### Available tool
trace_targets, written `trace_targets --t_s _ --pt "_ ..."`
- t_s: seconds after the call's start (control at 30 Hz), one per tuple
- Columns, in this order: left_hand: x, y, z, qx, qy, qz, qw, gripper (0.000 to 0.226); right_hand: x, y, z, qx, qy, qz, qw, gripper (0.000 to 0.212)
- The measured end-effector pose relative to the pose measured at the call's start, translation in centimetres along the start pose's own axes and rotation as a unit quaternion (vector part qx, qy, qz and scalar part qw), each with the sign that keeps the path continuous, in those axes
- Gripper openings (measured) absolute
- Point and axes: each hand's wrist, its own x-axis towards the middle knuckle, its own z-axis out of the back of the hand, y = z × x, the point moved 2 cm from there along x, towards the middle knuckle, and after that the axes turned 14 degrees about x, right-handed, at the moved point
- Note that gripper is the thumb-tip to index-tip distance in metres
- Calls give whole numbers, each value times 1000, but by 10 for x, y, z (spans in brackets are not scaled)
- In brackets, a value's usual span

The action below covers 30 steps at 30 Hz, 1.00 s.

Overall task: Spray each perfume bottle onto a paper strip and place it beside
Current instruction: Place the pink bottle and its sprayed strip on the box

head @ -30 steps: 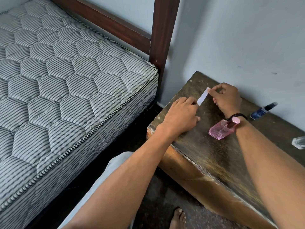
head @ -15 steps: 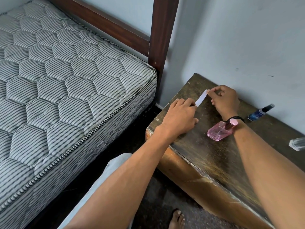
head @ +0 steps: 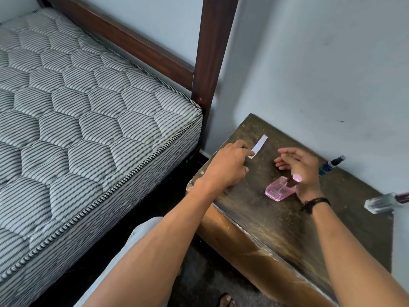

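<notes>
A person's left hand (head: 228,166) has its fingertips on the near end of a white paper strip (head: 259,145) lying on a worn wooden table (head: 276,231); whether it pinches or presses cannot be told. The right hand (head: 298,167) is loose and empty just behind the pink perfume bottle (head: 279,189), probably the next thing to grasp. A blue bottle (head: 330,165) and a clear bottle (head: 384,202) wait to the right, out of the way

Open tabletop (head: 262,177) separates paper strip (head: 259,146) from pink bottle (head: 278,191).
</notes>
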Motion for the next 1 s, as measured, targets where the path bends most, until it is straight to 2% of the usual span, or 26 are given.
trace_targets --t_s 0.13,0.27,0.4,0.63,1.0 --pt "1 -4 6 -99 2 8 995 37 -30 0 14 35 -24 7 999 25" --pt "-2 -11 3 -182 64 0 981 38 -64 -2 20 57 -82 -4 995 43" --pt "-6 -12 -5 -152 118 -17 981 42 -99 -1 19 29 -51 -45 997 47" --pt "-6 -29 -8 -134 114 -13 984 31 -110 5 23 -77 2 -53 996 40" --pt "-6 -30 -7 -123 94 -14 988 25 -101 9 14 -103 0 -25 994 28"
